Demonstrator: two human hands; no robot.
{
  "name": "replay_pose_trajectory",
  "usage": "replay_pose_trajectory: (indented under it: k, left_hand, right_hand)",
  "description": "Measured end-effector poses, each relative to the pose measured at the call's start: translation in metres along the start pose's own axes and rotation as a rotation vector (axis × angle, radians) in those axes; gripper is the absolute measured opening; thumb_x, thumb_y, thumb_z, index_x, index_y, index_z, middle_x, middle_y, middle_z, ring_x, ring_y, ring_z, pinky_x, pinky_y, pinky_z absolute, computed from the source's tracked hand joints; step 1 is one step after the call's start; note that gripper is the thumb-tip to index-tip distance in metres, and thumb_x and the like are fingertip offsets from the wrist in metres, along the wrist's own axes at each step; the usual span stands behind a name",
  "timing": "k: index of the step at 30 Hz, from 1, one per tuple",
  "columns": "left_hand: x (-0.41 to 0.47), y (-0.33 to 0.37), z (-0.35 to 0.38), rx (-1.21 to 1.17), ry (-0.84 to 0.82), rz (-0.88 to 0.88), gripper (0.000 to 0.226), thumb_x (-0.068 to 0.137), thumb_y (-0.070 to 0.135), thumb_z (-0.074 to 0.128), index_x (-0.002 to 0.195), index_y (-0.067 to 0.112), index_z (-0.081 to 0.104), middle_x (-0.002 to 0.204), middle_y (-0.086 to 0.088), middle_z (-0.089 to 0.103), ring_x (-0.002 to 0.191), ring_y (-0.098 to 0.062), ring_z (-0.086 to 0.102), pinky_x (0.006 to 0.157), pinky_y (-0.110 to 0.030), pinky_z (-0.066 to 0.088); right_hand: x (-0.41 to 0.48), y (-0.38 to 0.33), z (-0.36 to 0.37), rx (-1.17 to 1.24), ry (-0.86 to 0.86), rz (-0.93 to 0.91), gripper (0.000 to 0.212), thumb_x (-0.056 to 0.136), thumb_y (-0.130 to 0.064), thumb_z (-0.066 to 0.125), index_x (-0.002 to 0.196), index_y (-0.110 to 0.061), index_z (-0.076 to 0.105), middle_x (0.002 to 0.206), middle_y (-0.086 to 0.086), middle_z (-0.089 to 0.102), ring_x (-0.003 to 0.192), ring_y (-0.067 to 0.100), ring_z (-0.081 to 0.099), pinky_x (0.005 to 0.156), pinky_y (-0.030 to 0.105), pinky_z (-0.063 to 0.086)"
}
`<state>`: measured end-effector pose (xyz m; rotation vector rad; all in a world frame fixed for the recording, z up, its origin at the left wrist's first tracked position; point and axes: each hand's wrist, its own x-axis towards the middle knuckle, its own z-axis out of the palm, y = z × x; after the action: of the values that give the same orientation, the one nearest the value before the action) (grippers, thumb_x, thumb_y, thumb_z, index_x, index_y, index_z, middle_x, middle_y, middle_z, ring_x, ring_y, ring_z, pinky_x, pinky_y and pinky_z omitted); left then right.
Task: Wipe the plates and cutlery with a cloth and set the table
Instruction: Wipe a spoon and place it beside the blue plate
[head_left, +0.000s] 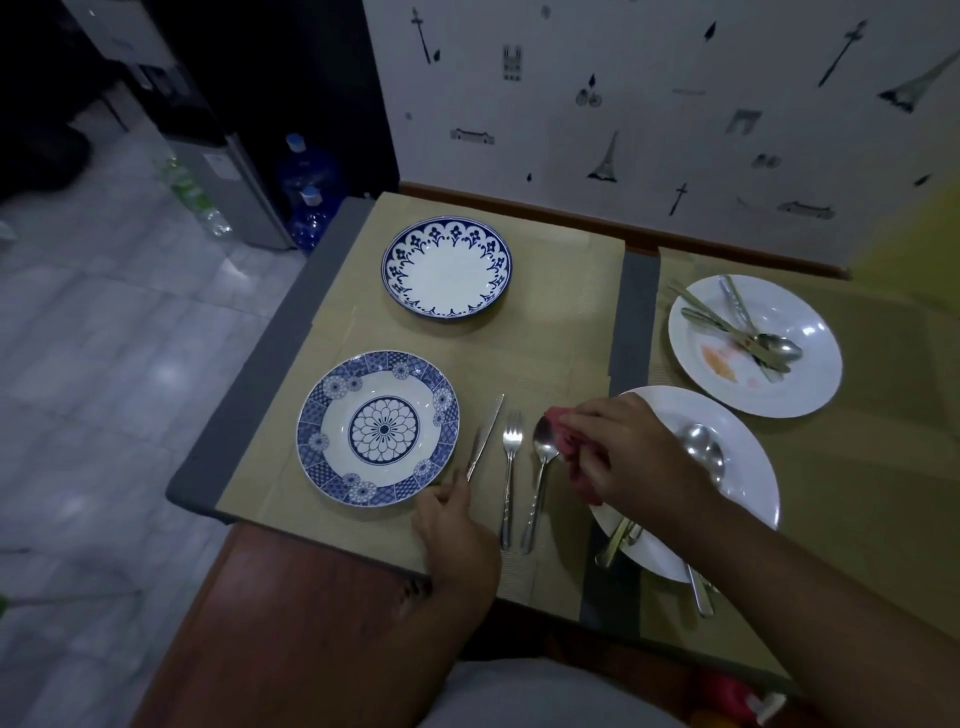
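A blue patterned plate (378, 427) lies near me on the tan placemat (561, 343). Right of it lie a knife (487, 432), a fork (511, 467) and a spoon (541, 467) side by side. My left hand (457, 530) touches the knife's handle end, its fingers curled on it. My right hand (623, 447) is shut on a red cloth (571, 457), pressing it beside the spoon's bowl. A second blue-rimmed plate (447, 266) sits farther back. Under my right wrist a white plate (748, 467) holds a ladle-like spoon (705, 451) and other cutlery.
Another white plate (810, 374) at the right carries smears and several pieces of cutlery (743, 327). The wall with drawings runs behind the table. The table's left edge drops to a tiled floor, where blue water bottles (311, 176) stand.
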<state>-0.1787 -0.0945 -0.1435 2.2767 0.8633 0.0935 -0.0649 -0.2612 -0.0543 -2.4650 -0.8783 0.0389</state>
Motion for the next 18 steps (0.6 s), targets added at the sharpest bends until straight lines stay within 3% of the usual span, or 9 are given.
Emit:
replay_pose_trajectory:
  k: [4, 8, 14, 18]
  left_hand:
    - [0.0, 0.002, 0.001, 0.053, -0.019, -0.009, 0.075, 0.07, -0.019, 0.053, 0.138, 0.01, 0.058, 0.103, -0.012, 0.048, 0.097, -0.025, 0.042, 0.082, -0.024, 0.027]
    - [0.003, 0.003, 0.0, 0.149, -0.022, -0.01, 0.075, 0.075, -0.012, 0.055, 0.142, 0.021, 0.054, 0.102, -0.007, 0.053, 0.099, -0.024, 0.047, 0.08, -0.03, 0.034]
    - [-0.003, -0.003, -0.003, 0.109, -0.021, 0.064, 0.067, 0.077, -0.013, 0.058, 0.136, 0.019, 0.061, 0.103, -0.006, 0.055, 0.097, -0.024, 0.049, 0.084, -0.039, 0.044]
    - [-0.003, 0.002, -0.005, 0.106, -0.045, 0.249, 0.043, 0.081, -0.003, 0.058, 0.118, 0.015, 0.067, 0.107, -0.002, 0.062, 0.099, -0.025, 0.057, 0.084, -0.042, 0.049]
  right_hand:
    - [-0.005, 0.006, -0.001, 0.001, -0.016, 0.003, 0.03, 0.079, 0.001, 0.067, 0.104, -0.014, 0.074, 0.103, -0.001, 0.071, 0.093, 0.022, 0.056, 0.08, 0.035, 0.047]
    - [-0.007, 0.012, 0.001, 0.004, -0.028, 0.013, 0.026, 0.08, -0.001, 0.064, 0.1, -0.015, 0.073, 0.1, -0.002, 0.069, 0.092, 0.021, 0.055, 0.08, 0.04, 0.048]
    - [-0.011, 0.017, -0.002, 0.004, -0.011, 0.041, 0.032, 0.081, -0.003, 0.066, 0.109, -0.016, 0.073, 0.105, 0.0, 0.069, 0.097, 0.023, 0.055, 0.083, 0.039, 0.049]
    - [-0.016, 0.024, -0.009, 0.02, 0.025, 0.068, 0.041, 0.081, -0.007, 0.063, 0.119, -0.017, 0.072, 0.106, 0.0, 0.069, 0.099, 0.023, 0.057, 0.086, 0.034, 0.046]
